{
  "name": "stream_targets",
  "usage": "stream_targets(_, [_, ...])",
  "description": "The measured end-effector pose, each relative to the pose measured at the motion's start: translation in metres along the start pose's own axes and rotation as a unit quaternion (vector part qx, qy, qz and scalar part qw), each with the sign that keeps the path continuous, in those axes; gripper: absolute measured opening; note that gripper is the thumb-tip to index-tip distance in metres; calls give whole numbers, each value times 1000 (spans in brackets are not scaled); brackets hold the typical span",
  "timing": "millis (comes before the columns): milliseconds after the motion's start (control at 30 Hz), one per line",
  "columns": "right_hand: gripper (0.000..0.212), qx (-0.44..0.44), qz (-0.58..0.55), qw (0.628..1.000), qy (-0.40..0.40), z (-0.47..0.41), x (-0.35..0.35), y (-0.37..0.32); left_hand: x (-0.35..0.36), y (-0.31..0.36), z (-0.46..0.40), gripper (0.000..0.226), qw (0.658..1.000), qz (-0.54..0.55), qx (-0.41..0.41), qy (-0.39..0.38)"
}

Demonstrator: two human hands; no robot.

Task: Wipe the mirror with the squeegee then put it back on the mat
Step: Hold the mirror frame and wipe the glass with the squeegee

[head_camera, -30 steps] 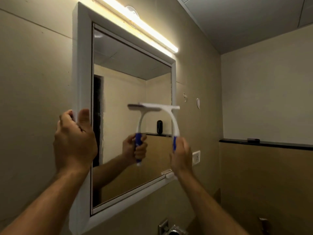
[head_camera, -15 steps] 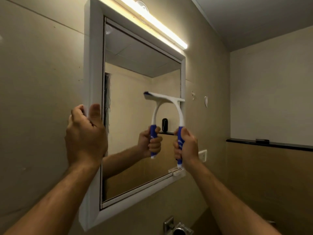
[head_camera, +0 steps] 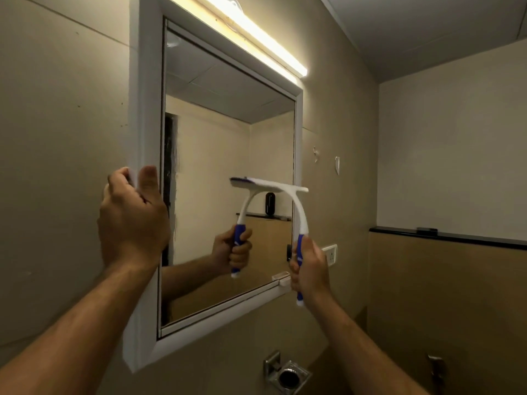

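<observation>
1. Down comes the squeegee [head_camera: 288, 201] compared with half a second back, when its blade sat higher up the glass; it is now in the lower right part of the mirror [head_camera: 228, 155], the blade's right end at the inner edge of the white frame [head_camera: 144, 109].
2. Right hand [head_camera: 309, 266] is wrapped shut around the blue handle, low, by the frame's bottom right corner.
3. Left hand [head_camera: 132, 220] is clamped on the frame's left edge, fingers curled round it, steadying.
4. My read: we're mid-stroke on the right-hand strip. To do it well, keep the blade flat and level on the glass with even pressure, and carry it right down to the bottom rail.
5. Room is tight below: little glass is left under the blade, and the knuckles are already beside a small white clip [head_camera: 281, 279] on the bottom rail.
6. Leftward there is open glass, smeared near the left edge, for further passes.
7. No mat in view; the return comes later.
</observation>
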State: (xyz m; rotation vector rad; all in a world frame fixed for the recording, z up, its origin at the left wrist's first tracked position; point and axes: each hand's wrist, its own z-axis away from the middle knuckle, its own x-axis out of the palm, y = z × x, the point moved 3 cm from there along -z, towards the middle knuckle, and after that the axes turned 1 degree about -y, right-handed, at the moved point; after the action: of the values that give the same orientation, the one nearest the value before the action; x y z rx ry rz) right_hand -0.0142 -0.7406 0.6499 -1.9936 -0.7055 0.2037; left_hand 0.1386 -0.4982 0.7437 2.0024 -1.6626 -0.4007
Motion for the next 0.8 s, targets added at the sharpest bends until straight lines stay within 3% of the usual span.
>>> stream_targets(133, [42, 47, 7, 999, -19, -6, 0, -1, -2, 3, 0, 63, 1000, 10, 1, 0])
stream_targets(400, [37, 80, 42, 995, -46, 60, -17, 77, -3, 5, 0, 64, 1000, 26, -12, 0])
stream_targets(600, [38, 41, 10, 998, -39, 37, -9, 45, -4, 9, 1, 68, 999, 31, -13, -1])
stream_targets(800, [35, 82, -24, 995, -55, 40, 7, 48, -7, 18, 4, 54, 999, 25, -31, -21])
